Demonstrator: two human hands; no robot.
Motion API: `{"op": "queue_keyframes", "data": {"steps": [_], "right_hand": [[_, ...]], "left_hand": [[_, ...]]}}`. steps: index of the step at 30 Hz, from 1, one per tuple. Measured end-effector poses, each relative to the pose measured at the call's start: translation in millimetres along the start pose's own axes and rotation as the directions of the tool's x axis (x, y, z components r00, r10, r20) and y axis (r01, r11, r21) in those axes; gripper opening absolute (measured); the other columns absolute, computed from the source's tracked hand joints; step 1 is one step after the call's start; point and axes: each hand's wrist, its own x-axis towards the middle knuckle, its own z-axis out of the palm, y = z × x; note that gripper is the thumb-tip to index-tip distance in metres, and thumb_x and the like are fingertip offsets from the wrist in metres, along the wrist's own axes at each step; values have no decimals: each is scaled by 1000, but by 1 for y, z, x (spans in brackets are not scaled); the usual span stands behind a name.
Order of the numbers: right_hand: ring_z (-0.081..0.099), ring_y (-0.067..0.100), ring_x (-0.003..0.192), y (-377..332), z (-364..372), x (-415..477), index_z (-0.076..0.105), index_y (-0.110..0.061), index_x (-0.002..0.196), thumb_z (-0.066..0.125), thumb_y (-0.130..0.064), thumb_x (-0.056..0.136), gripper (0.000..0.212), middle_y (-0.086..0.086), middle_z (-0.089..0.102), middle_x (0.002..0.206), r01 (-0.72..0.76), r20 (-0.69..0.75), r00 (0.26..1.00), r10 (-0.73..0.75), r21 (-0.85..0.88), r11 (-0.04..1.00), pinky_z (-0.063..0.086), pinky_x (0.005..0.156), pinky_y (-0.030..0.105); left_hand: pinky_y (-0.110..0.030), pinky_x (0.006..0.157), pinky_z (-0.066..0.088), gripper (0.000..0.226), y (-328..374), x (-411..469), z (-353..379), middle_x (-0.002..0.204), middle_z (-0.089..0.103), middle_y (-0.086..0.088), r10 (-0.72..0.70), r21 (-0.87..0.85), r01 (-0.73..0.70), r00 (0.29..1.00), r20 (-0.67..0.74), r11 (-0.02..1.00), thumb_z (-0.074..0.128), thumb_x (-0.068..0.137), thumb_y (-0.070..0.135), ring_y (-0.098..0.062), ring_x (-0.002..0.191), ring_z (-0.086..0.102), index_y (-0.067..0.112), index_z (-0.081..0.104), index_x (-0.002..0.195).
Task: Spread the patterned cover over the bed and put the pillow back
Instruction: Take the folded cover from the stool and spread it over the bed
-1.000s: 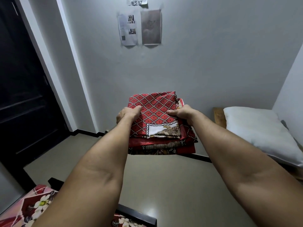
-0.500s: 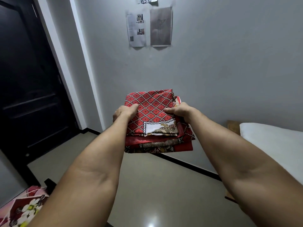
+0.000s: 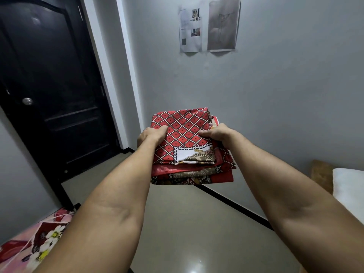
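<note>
I hold a folded patterned cover (image 3: 187, 134), red with a white-dotted diamond print and brown paisley layers, out in front of me at chest height. My left hand (image 3: 150, 134) grips its left edge and my right hand (image 3: 214, 133) grips its right edge, thumbs on top. A white pillow (image 3: 348, 188) lies at the far right edge on a brown wooden surface (image 3: 322, 174). A corner of the bed with a pink floral sheet (image 3: 37, 243) shows at the bottom left.
A black door (image 3: 49, 85) with a round knob stands at the left in a white frame. Two paper sheets (image 3: 208, 26) hang on the grey wall ahead. Glossy beige floor (image 3: 187, 223) lies below my arms, with a black skirting line.
The view has swung left: the door now fills more of the left side and the pillow has slid almost out at the right. Both hands still hold the folded cover.
</note>
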Motion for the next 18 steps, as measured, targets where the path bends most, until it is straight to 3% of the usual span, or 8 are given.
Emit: {"op": "queue_keyframes", "data": {"steps": [7, 13, 18], "right_hand": [[75, 31, 84, -27, 29, 68, 65, -7, 113, 91, -31, 71, 54, 12, 75, 100, 40, 54, 998, -38, -28, 999, 61, 81, 49], [74, 30, 84, -61, 62, 133, 64, -10, 98, 89, -31, 74, 41, 12, 74, 100, 68, 97, 993, -61, -67, 995, 61, 81, 47], [74, 30, 84, -95, 97, 183, 66, -8, 108, 91, -34, 71, 52, 12, 75, 100, 75, 145, 987, -63, -78, 994, 61, 80, 47]], "left_hand": [[-39, 95, 47, 72, 4, 66, 2, 130, 58, -17, -43, -28, 41, 998, -48, 999, 51, 87, 62, -36, 117, 59, 6, 58, 133], [-40, 94, 53, 67, 8, 131, -10, 101, 54, -11, -87, -78, 81, 993, -74, 994, 52, 82, 60, -34, 105, 64, 8, 63, 124], [-38, 88, 50, 69, 10, 187, -27, 113, 58, -14, -119, -81, 109, 983, -138, 991, 53, 83, 61, -34, 109, 62, 9, 63, 127]]}}
